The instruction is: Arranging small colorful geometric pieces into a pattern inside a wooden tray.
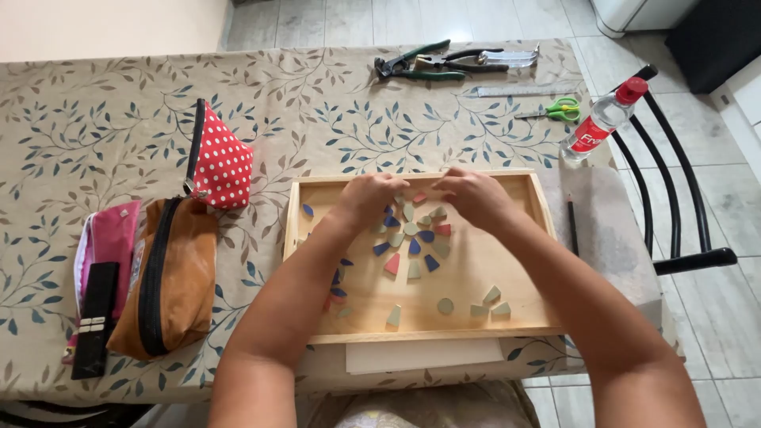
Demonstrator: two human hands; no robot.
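Note:
A shallow wooden tray (pixel 519 261) lies on the table in front of me. In its middle sits a round pattern of small tiles (pixel 412 238), blue, red and pale green. My left hand (pixel 366 200) rests at the pattern's upper left, fingers curled down onto the tiles. My right hand (pixel 474 194) is at the upper right, fingertips pinched near a red tile at the top. Whether either hand holds a tile is hidden by the fingers. Loose green tiles (pixel 485 305) lie at the tray's lower right, and one blue tile (pixel 307 210) at its upper left.
Left of the tray stand a red dotted pouch (pixel 222 162), a brown pouch (pixel 170 277) and a pink case (pixel 107 246). Pliers and nippers (pixel 432 65), a ruler (pixel 515 91), green scissors (pixel 559 109) and a clear bottle (pixel 598 123) lie beyond. A pencil (pixel 572 226) and black chair (pixel 682 214) are at right.

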